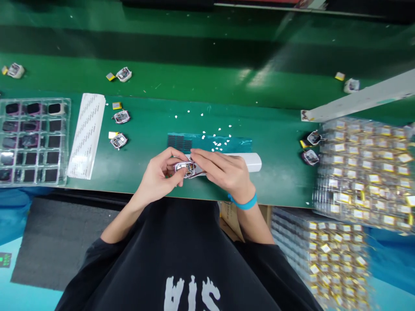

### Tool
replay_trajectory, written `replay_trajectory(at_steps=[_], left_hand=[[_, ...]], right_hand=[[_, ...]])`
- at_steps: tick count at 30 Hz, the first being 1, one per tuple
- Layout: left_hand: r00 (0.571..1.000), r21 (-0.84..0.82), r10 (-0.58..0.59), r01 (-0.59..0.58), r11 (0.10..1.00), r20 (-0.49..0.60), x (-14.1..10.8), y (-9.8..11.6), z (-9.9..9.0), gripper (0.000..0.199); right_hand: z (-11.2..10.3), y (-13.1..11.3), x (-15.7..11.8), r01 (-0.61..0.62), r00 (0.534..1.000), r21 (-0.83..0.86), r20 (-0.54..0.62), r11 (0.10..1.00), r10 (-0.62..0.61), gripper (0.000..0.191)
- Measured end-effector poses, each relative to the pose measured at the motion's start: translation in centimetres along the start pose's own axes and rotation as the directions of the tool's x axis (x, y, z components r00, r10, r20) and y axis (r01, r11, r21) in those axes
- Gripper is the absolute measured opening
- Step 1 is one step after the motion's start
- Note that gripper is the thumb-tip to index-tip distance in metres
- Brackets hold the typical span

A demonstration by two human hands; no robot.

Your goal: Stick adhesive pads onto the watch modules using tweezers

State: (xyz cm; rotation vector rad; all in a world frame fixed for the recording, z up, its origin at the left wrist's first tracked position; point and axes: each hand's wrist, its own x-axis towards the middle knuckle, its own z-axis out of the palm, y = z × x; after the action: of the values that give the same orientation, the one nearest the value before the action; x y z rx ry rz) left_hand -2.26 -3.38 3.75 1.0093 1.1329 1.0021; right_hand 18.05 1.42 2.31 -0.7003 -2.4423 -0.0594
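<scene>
My left hand [164,175] is closed around a small opened smartwatch housing [181,166], its thumb lying across the inner parts. The circuitry inside faces up. My right hand [225,170] has its fingers pressed together at the right end of the housing; what they pinch, if anything, is hidden. Beneath the right hand lies a white strip [253,162], rounded at its end. Just beyond my hands is a blue film sheet [243,144] with rows of dark strips [179,141] on its left part. Several small white bits [217,144] are scattered over and behind it.
At left stand a clear tray of watches [67,142] and a white printed sheet [87,136]. Opened housings with yellow batteries [118,141] lie nearby; others [311,157] are at right. Stacked trays [363,168] fill the right end, under a slanting white bar [359,96].
</scene>
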Motion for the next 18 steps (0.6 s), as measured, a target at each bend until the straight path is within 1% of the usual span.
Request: replay_trajectory(at_steps=[4,9,12,15,18], left_hand=[[1.0,0.025,0.005,-0.005,1.0,0.003,-0.2,0.1,0.1,0.013],[0.996,0.117,0.061,-0.053,0.992,-0.067,-0.5,-0.3,0.0,0.01],[0.994,0.181,0.08,-0.064,0.981,-0.08,-0.7,-0.6,0.1,0.01],[0.99,0.243,0.106,-0.081,0.967,-0.09,-1.1,-0.6,0.4,0.01],[0.984,0.269,0.137,-0.102,0.958,-0.114,-1.2,-0.4,0.6,0.007]], right_hand=[[-0.3,-0.1,-0.1,0.0,1.0,-0.023,0.006,1.0,0.0,0.033],[-0.3,-1.0,-0.6,-0.056,0.998,0.019,-0.017,0.998,0.056,0.028],[-0.2,-1.6,-0.6,-0.071,0.997,0.024,-0.007,0.997,0.071,0.026],[-0.1,-2.1,-0.4,-0.052,0.998,-0.033,0.016,0.998,0.053,0.03],[-0.3,-2.7,-0.2,-0.015,1.0,-0.103,0.013,0.995,0.016,0.032]])
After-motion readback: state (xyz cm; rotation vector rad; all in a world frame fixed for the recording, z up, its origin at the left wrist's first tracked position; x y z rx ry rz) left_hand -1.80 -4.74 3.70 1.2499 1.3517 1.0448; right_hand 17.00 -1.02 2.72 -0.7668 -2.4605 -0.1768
